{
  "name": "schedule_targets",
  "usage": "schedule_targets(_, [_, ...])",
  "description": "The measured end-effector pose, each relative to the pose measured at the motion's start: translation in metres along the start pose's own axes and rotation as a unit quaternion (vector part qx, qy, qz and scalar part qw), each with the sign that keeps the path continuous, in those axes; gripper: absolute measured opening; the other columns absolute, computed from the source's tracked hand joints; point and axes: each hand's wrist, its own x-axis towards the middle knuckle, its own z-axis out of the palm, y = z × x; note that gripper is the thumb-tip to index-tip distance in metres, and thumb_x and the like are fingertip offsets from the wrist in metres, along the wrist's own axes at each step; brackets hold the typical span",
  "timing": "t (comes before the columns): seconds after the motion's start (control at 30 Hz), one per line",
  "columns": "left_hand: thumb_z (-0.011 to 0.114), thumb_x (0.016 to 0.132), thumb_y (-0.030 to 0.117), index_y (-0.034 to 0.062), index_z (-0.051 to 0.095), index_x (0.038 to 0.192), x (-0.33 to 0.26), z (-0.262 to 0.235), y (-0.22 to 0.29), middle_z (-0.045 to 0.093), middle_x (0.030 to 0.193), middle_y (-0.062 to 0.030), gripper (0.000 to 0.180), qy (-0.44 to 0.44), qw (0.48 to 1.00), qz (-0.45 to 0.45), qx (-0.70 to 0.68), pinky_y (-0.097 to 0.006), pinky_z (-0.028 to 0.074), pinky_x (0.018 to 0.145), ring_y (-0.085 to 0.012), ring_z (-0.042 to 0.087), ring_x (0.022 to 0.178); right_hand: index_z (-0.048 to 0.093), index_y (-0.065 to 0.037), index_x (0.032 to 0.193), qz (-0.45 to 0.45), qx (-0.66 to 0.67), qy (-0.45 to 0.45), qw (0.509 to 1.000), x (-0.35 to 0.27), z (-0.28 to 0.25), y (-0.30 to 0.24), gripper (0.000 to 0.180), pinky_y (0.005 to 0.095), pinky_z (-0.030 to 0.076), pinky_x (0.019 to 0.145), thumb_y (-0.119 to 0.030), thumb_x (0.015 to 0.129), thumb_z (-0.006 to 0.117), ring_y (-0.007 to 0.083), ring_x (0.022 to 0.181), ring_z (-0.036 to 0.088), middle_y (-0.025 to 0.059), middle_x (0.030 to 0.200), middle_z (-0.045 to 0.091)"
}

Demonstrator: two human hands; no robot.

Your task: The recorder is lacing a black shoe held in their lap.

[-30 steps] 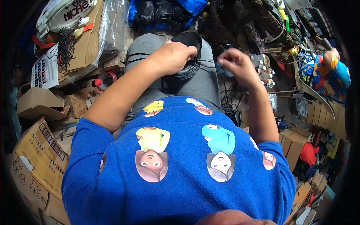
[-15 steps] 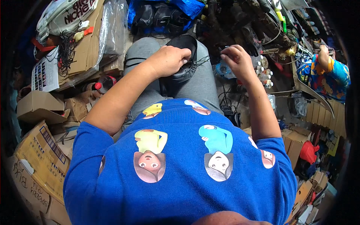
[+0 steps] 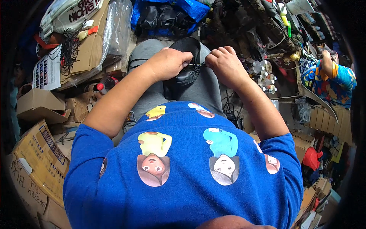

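A black shoe (image 3: 187, 77) rests on my lap between my grey-clad thighs, its opening facing away from me. My left hand (image 3: 170, 63) is closed on the shoe's left upper edge, thumb and forefinger pinched by the lacing. Close to the shoe's right side, my right hand (image 3: 227, 65) is closed in a pinch. A thin pale line runs across the shoe between my two hands; whether it is a thread, a lace or a tool does not show. What the right fingertips hold is hidden.
Ahead lies a blue bag (image 3: 196, 10) with black shoes in it. Flattened cardboard (image 3: 90, 51) and a red-capped bottle (image 3: 106, 84) are on the left. Several clear bottles (image 3: 269, 78) stand to the right. Another person in a colourful shirt (image 3: 337, 86) is at the far right.
My right hand has moved left and forward, from away from the shoe to right beside it. My left hand has stayed at the shoe.
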Motion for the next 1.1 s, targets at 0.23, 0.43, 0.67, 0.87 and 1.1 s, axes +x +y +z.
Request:
schedule_targets(0.23, [0.053,0.081,0.010,0.0095,0.055,0.091,0.007,0.002,-0.002,0.062,0.078,-0.0150,0.010,-0.023,0.997,0.050,0.050,-0.047,0.045,0.071,-0.0359,0.060,0.081,0.057,-0.013,0.089,-0.031,-0.004,-0.066,0.997,0.011,0.005,-0.002,0.011,0.0376,0.038,0.085,-0.011,0.078,0.054,0.0227,0.088,0.056,0.0046,0.083,0.057])
schedule_targets(0.43, [0.054,0.078,0.009,0.0098,0.058,0.091,-0.049,-0.024,-0.034,0.063,0.081,-0.0170,0.013,0.013,0.991,0.001,0.136,-0.045,0.047,0.071,-0.0352,0.061,0.082,0.057,-0.012,0.086,-0.016,0.012,-0.058,0.998,-0.023,0.008,0.036,0.009,0.0390,0.040,0.086,-0.010,0.077,0.055,0.0257,0.087,0.055,0.0057,0.081,0.056])
schedule_targets(0.67, [0.055,0.090,0.007,0.0043,0.061,0.088,-0.070,-0.083,-0.015,0.063,0.081,-0.0059,0.007,0.176,0.931,-0.075,-0.309,-0.029,0.047,0.075,-0.0157,0.060,0.080,0.065,-0.005,0.092,0.391,0.559,0.090,0.726,-0.029,-0.007,0.053,0.022,0.0284,0.047,0.075,-0.026,0.090,0.061,0.0110,0.081,0.057,0.0013,0.086,0.061])
schedule_targets(0.87, [0.056,0.091,0.015,0.0034,0.059,0.083,-0.032,-0.040,0.058,0.063,0.087,-0.0101,0.015,-0.122,0.712,0.009,-0.692,-0.034,0.048,0.077,-0.0222,0.061,0.087,0.056,-0.004,0.095,0.135,0.792,0.071,0.592,0.025,-0.016,-0.025,0.023,0.0316,0.047,0.073,-0.025,0.097,0.050,0.0151,0.077,0.058,0.0077,0.085,0.062])
schedule_targets(1.1, [0.062,0.079,0.005,0.0021,0.065,0.097,-0.147,-0.150,-0.073,0.065,0.093,-0.0091,0.019,0.204,0.955,-0.145,0.158,-0.029,0.047,0.078,-0.0206,0.062,0.084,0.060,-0.009,0.116,0.345,0.287,-0.063,0.891,-0.133,0.005,0.083,0.033,0.0328,0.048,0.082,-0.013,0.083,0.062,0.0243,0.094,0.063,0.0139,0.105,0.065])
